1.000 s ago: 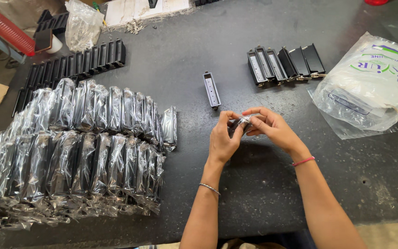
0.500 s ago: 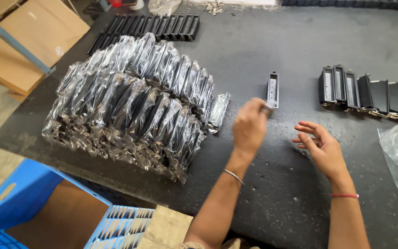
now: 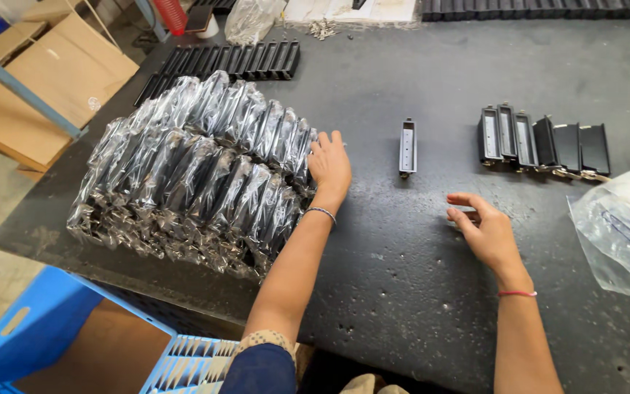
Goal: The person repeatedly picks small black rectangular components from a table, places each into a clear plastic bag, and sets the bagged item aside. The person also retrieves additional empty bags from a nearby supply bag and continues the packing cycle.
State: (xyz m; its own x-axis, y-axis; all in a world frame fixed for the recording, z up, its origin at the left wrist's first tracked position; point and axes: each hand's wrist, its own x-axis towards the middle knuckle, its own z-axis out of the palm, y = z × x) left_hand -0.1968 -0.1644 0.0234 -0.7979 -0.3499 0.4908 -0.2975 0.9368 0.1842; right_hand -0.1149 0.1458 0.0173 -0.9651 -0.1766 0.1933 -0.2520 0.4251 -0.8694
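Left hand (image 3: 329,165) lies flat, fingers together, on the end of the wrapped stack (image 3: 198,168). Film looks slippery, parts stiff; I'd grab underneath. Right hand (image 3: 484,230) rests half-curled, holding nothing I can see.

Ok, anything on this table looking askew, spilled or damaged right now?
Nothing looks damaged or spilled. One black part lies alone mid-table, apart from the row of black parts to its right. The left hand rests against the stack of wrapped parts; the right hand hovers open, apparently empty.
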